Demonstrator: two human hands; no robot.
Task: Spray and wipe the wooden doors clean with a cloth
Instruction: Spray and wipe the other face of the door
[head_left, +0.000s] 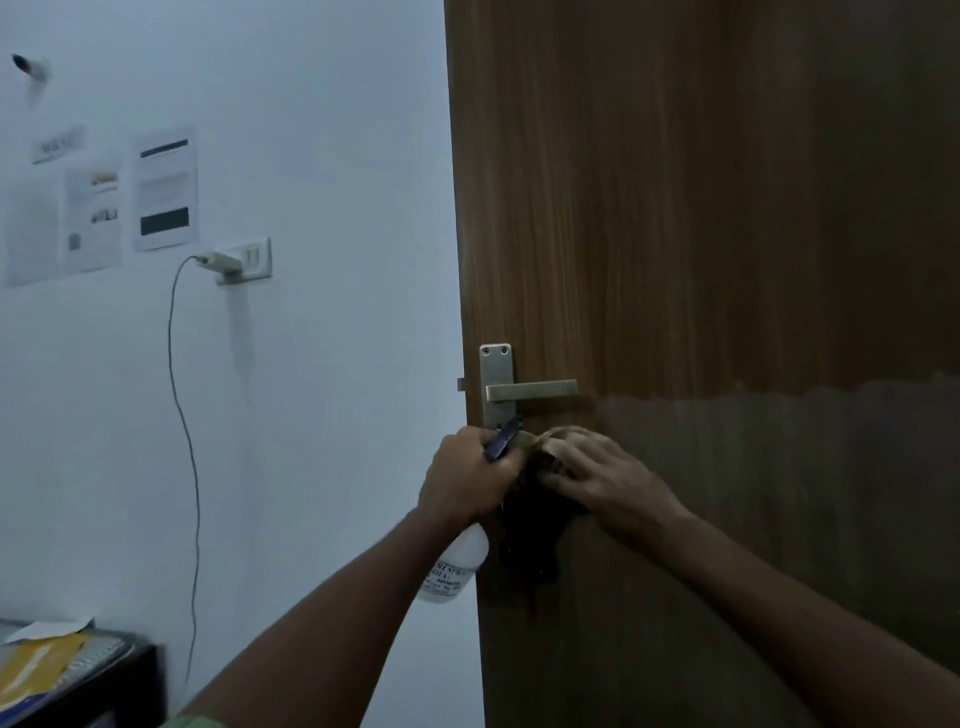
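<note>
Both hands at the door's latch edge, wiping partway done.
Left hand (470, 480) grips the spray bottle (453, 569); right hand (605, 480) presses the cloth (535, 499) flat on the wooden door (727, 234) below the handle (530, 389); the lower panel looks duller, the upper seemingly unwiped.

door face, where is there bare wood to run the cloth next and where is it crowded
Bare wood: the broad upper brown wooden door above the metal lever handle, and the paler band right of the right hand. Crowded: just under the handle, where the right hand presses the tan cloth beside the left hand gripping the white spray bottle.
</note>
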